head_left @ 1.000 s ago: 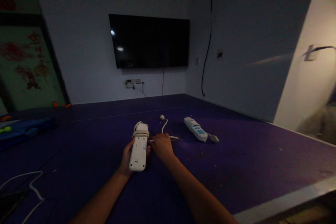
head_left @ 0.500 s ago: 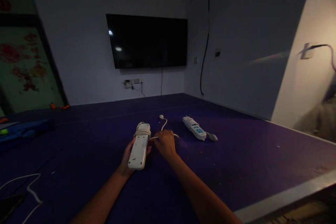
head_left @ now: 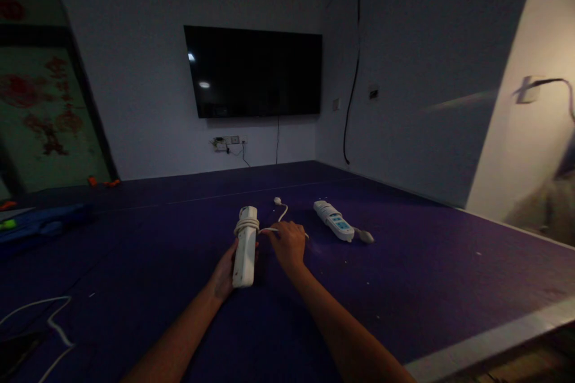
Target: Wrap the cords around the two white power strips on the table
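Note:
My left hand (head_left: 226,269) is closed round a white power strip (head_left: 245,257), which is tipped on its side with its cord wound several times about its far end. The cord (head_left: 269,230) runs from those turns into my right hand (head_left: 288,245), whose fingers pinch it just right of the strip. Beyond that hand the loose cord curls back to a white plug (head_left: 277,200) on the purple surface. To the right lies a second white power strip (head_left: 335,221) with blue socket faces, its own cord wrapped round it and its plug (head_left: 365,236) beside it.
The purple tabletop (head_left: 426,263) has a pale edge (head_left: 494,335) at the right front. Blue cloth (head_left: 49,221) lies at the left, and a white cable (head_left: 56,326) beside a dark flat object is at the near left. A television (head_left: 256,72) hangs on the wall.
The power strip in my left hand has rolled from its broad underside toward its narrow side. My right hand keeps its pinch on the cord, shifted slightly right.

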### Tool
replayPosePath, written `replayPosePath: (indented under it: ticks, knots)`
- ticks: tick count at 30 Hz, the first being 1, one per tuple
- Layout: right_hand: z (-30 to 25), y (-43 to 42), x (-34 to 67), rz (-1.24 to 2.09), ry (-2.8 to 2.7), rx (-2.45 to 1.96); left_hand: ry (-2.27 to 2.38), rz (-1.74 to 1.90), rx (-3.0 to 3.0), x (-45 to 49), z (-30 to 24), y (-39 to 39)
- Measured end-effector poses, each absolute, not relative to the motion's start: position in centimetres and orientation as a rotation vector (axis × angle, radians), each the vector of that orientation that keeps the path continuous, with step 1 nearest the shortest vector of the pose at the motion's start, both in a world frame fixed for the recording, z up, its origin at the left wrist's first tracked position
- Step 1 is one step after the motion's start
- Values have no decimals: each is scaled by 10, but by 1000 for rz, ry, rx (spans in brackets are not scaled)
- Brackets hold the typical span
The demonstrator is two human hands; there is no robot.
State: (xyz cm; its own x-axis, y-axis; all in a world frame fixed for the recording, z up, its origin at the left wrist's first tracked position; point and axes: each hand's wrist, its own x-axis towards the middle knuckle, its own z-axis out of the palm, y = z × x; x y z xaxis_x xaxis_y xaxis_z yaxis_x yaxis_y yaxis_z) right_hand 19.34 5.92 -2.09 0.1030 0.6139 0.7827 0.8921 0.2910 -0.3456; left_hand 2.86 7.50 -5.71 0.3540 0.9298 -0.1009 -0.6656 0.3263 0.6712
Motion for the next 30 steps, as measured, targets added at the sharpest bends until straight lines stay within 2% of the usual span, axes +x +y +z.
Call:
replayPosePath:
  ticks: [9,22,30]
  knots:
    - [-19,54,188,-422,-1499,-1373,490,1148,607,23,-66,78]
    - [-17,51,186,-439,-1463,-1381,364,983,638,16,-49,67]
    - [-16,51,186,-415,-1434,-1336,405,1122,596,17,-49,65]
